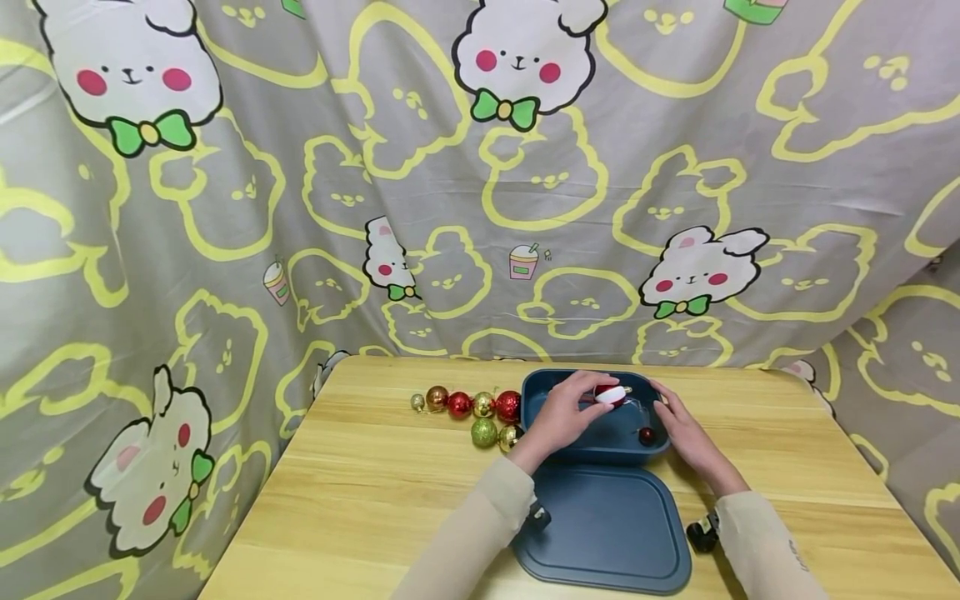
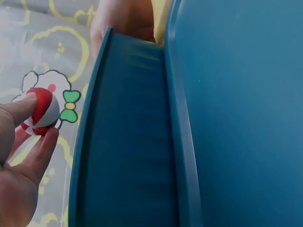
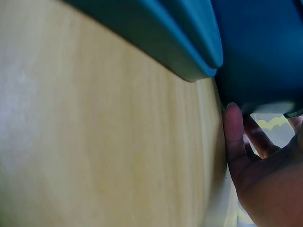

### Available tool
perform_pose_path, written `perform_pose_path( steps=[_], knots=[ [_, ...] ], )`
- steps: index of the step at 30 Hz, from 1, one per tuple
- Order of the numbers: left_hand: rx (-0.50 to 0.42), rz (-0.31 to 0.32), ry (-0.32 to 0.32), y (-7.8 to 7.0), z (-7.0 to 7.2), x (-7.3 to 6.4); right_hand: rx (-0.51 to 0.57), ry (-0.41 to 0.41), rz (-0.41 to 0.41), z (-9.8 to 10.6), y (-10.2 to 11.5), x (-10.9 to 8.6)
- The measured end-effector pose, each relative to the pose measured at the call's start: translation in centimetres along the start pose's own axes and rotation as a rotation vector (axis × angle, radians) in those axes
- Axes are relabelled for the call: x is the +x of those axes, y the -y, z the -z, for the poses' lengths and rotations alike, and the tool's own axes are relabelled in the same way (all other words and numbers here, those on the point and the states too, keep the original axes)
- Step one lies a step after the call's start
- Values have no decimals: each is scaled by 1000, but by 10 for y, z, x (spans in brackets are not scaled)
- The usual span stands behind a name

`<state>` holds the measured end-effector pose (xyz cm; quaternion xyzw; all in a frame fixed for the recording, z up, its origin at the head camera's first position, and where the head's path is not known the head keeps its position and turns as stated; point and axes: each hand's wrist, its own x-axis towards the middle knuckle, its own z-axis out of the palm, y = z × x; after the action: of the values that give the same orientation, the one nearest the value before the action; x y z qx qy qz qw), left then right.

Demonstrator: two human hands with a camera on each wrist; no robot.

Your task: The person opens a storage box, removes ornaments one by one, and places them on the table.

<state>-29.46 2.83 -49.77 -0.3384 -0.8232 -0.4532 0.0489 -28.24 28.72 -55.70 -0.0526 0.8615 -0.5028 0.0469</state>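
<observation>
My left hand (image 1: 564, 414) pinches a red and white striped Christmas ball (image 1: 611, 396) between thumb and fingers, over the open dark blue box (image 1: 596, 456). In the left wrist view the ball (image 2: 45, 109) shows clear of the box wall (image 2: 128, 132). My right hand (image 1: 686, 429) lies against the box's right end, its fingers fairly straight near the rim. In the right wrist view the thumb of that hand (image 3: 265, 175) touches the box's outer side. Inside the box sits a small dark red ball (image 1: 647, 436).
Left of the box lie several Christmas balls, among them a red one (image 1: 460, 405), a glittery green one (image 1: 483, 432) and a brown one (image 1: 437, 397). A blue lid (image 1: 603, 529) lies on the wooden table (image 1: 345, 500) in front of the box. Behind hangs a patterned curtain (image 1: 450, 192).
</observation>
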Motion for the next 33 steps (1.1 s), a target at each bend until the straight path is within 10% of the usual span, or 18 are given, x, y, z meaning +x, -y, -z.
perform_pose_path(
  steps=[33],
  knots=[
    [-24, 15, -31, 12, 68, -54, 1, -8, 40, 2, -2, 0]
  ],
)
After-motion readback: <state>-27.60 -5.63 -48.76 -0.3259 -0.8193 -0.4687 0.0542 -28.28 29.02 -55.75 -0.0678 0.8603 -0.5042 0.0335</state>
